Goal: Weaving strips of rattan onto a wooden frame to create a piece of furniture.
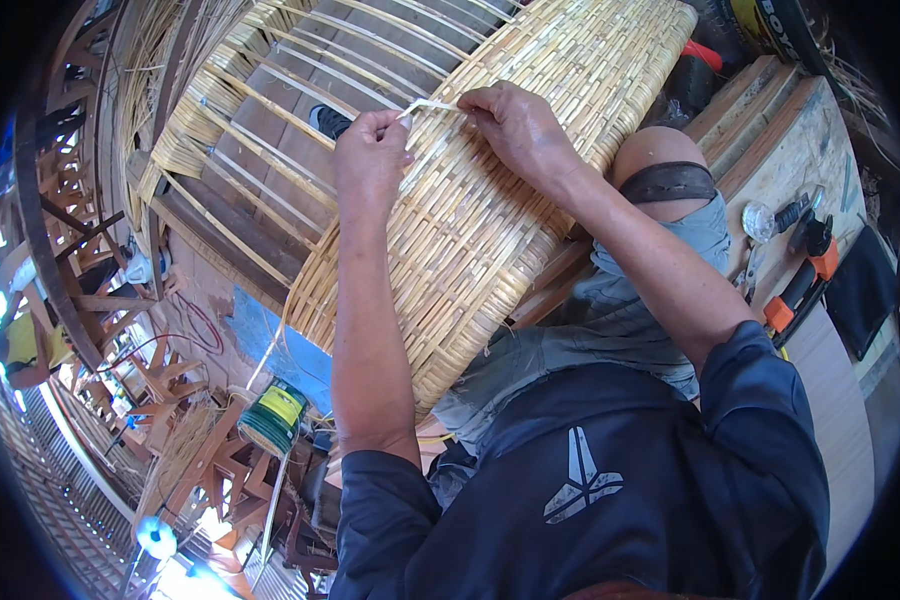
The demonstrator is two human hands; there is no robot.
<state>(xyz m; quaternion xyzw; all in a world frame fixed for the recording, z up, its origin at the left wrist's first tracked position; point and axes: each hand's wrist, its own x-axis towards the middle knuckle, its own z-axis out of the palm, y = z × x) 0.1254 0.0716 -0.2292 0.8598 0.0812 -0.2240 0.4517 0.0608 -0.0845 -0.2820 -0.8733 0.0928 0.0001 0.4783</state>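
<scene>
Left hand (370,150) and right hand (515,125) each pinch a pale strip (428,105) between fingers over the woven rattan panel (490,220).

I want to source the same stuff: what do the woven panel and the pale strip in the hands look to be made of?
Woven panel: probably rattan or cane, unfinished, judging by its straw-yellow matte strands with darker joints. Pale strip, pinched between left hand and right hand: thin, flat and whitish, maybe peeled cane or plastic; I can't tell which.
</scene>
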